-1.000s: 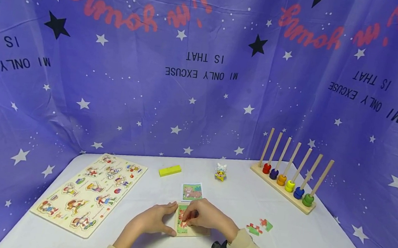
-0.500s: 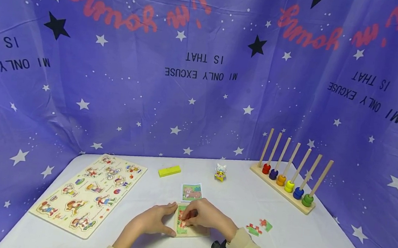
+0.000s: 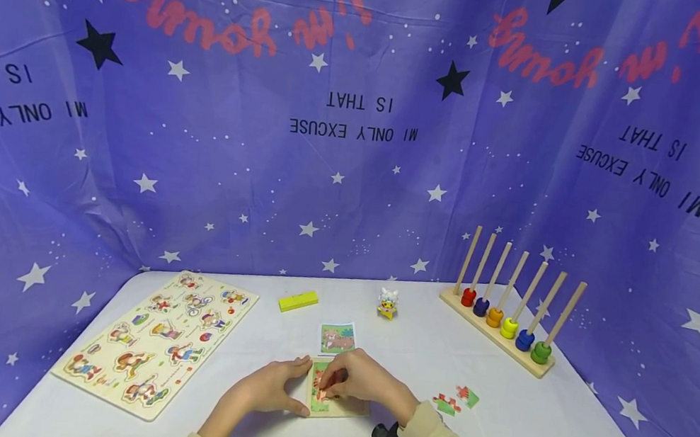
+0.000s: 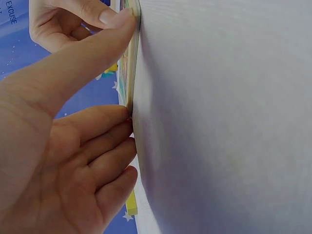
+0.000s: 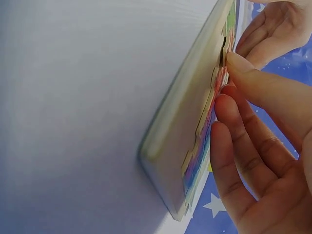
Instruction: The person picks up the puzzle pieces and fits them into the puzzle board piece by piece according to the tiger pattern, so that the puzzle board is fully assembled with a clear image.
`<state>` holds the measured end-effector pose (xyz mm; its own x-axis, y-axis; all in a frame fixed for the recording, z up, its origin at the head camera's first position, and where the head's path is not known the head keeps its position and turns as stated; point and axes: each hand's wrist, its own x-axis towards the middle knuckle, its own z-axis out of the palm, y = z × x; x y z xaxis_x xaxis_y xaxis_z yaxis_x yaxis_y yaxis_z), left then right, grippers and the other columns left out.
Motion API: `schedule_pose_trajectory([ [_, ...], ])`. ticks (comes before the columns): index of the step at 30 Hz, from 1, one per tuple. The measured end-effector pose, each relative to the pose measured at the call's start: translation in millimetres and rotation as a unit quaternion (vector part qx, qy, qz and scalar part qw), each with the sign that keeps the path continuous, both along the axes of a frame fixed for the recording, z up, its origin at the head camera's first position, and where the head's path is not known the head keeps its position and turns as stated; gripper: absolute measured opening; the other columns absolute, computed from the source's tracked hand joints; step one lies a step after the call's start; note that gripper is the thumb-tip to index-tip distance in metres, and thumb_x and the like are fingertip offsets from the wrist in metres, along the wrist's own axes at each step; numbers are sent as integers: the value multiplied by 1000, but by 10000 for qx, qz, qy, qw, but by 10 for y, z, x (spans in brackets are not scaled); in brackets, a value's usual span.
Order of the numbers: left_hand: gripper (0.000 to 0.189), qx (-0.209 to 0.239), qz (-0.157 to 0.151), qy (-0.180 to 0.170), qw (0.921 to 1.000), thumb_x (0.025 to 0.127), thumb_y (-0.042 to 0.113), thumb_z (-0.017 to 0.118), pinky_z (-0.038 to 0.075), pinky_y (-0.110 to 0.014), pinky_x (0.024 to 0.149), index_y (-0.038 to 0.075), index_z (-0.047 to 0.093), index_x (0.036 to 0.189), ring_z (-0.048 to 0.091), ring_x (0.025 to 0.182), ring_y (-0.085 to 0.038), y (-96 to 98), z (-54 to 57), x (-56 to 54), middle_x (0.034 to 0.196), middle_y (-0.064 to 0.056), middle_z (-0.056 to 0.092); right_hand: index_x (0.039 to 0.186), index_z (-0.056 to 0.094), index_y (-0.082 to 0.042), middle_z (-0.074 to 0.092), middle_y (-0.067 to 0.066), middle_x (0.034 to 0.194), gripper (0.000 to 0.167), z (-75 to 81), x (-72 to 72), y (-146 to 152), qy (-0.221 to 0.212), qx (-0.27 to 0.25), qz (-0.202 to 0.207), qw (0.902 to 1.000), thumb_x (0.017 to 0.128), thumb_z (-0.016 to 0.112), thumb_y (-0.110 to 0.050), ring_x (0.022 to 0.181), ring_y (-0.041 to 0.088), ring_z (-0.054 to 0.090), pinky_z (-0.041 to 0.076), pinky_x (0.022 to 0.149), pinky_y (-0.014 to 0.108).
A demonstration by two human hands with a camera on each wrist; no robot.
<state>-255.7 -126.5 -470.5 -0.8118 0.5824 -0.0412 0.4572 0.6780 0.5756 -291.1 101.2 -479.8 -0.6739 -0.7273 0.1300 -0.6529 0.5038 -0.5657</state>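
Observation:
A shallow wooden puzzle tray point(image 3: 348, 409) lies on the white table, its left part filled with red and green pieces, bare wood at its right. My left hand point(image 3: 270, 386) holds the tray's left edge, with the thumb at the near corner and the index finger at the far one. Over the tray, my right hand point(image 3: 364, 378) pinches a red puzzle piece point(image 5: 225, 73) between thumb and fingers, down at the picture's stepped edge. That piece is mostly hidden by the fingers. Just behind the tray sits a picture card point(image 3: 337, 338) with a brown animal.
Two loose red-and-green puzzle pieces point(image 3: 448, 404) lie right of the right hand. A large peg puzzle board point(image 3: 160, 341) fills the left side. Farther back are a yellow block point(image 3: 299, 301), a small figurine point(image 3: 388, 304) and a wooden bead rack point(image 3: 498, 334) with upright pegs.

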Motion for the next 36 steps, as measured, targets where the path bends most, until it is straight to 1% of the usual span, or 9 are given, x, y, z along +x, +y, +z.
schedule_pose_trajectory([
  [5, 89, -3, -7, -2, 10000, 72, 42, 81, 32, -53, 110, -5, 46, 139, 39, 134, -37, -3, -9, -3, 147, -18, 42, 85, 77, -17, 65, -17, 78, 10, 6, 2, 0, -32, -18, 20, 10000, 78, 80, -12, 67, -6, 53, 49, 60, 12],
  [10, 89, 4, 5, -2, 10000, 72, 42, 81, 31, -53, 110, -5, 47, 139, 39, 134, -38, -11, 2, -2, 147, -19, 41, 85, 78, -17, 63, -17, 77, 11, 48, 21, -11, -22, 40, 16, 10000, 78, 81, -11, 67, -5, 52, 49, 60, 13],
  [14, 89, 13, 11, -8, 10000, 72, 42, 82, 31, -54, 110, -5, 47, 138, 39, 134, -39, -16, 22, 3, 146, -19, 41, 88, 78, -17, 64, -17, 79, 13, 65, 20, -5, 83, 132, 133, 9998, 77, 81, -12, 69, -5, 53, 49, 61, 12],
  [18, 89, 33, -51, 87, 9999, 71, 41, 82, 32, -54, 109, -7, 47, 137, 40, 133, -40, -13, 22, 1, 145, -20, 43, 93, 77, -17, 64, -14, 82, 20, 68, 8, 25, 212, 269, 304, 9990, 76, 82, -7, 70, 0, 56, 48, 62, 11],
  [20, 89, 44, -65, 109, 9999, 71, 41, 82, 32, -54, 109, -7, 47, 137, 40, 133, -40, -9, 16, 0, 145, -21, 43, 95, 76, -18, 63, -13, 83, 25, 70, 6, 43, 242, 350, 373, 9984, 75, 81, -3, 73, 2, 57, 48, 63, 11],
  [23, 90, 44, -35, 57, 10000, 71, 42, 82, 31, -53, 110, -6, 46, 138, 39, 133, -39, -5, 2, 0, 146, -20, 42, 99, 75, -19, 63, -14, 90, 30, 73, 11, 65, 226, 470, 449, 9976, 74, 78, -1, 80, 1, 57, 49, 72, 13],
  [27, 90, 19, -7, 6, 10000, 71, 43, 81, 31, -53, 110, -5, 46, 139, 39, 134, -38, -1, 3, 1, 147, -19, 41, 103, 73, -19, 62, -14, 97, 31, 70, 19, 88, 238, 521, 606, 9965, 78, 75, 0, 85, 1, 55, 48, 77, 14],
  [31, 89, 45, -8, -42, 10000, 71, 41, 82, 31, -54, 110, -6, 47, 138, 39, 134, -40, 4, 20, 4, 146, -20, 41, 104, 72, -19, 61, -12, 96, 28, 68, 20, 96, 281, 506, 735, 9956, 83, 73, -1, 82, 1, 55, 48, 72, 13],
  [36, 89, 54, -35, -35, 10000, 71, 39, 83, 31, -56, 109, -7, 47, 138, 39, 133, -41, 4, 30, 5, 146, -21, 41, 104, 72, -18, 61, -12, 94, 28, 70, 24, 96, 308, 486, 766, 9954, 82, 73, 0, 80, 0, 54, 48, 70, 12],
])
